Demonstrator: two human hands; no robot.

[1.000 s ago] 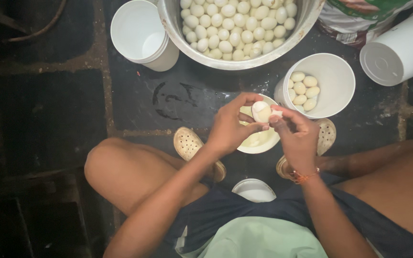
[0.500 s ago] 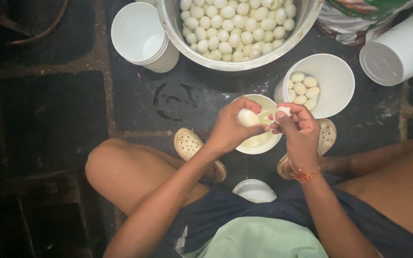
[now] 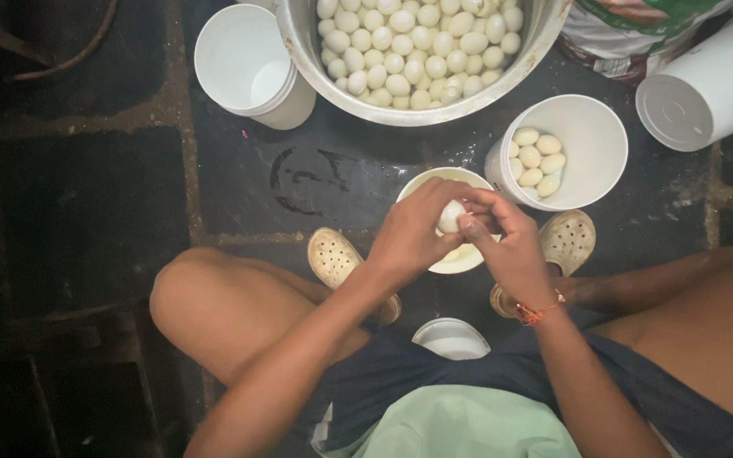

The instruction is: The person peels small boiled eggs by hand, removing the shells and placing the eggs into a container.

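A pale boiled egg [image 3: 450, 216] sits in my left hand [image 3: 413, 233], with the fingers curled round it. My right hand [image 3: 506, 242] meets it from the right, thumb and fingertips pressed on the egg's side. Both hands hover over a small cream bowl [image 3: 434, 179] on the dark floor between my feet. A white tub [image 3: 591, 136] just right of the bowl holds several peeled eggs [image 3: 536, 161]. A big metal basin [image 3: 299, 38] at the top is full of eggs [image 3: 409, 42].
An empty white tub [image 3: 243, 64] stands at the upper left, another white tub [image 3: 706, 89] lies on its side at the upper right by a printed bag [image 3: 629, 30]. A white lid [image 3: 451, 337] lies near my lap. My sandals [image 3: 332, 259] flank the bowl.
Both hands dropped slightly toward the bowl. My left hand has closed further round the egg and my right fingers have shifted onto its side.
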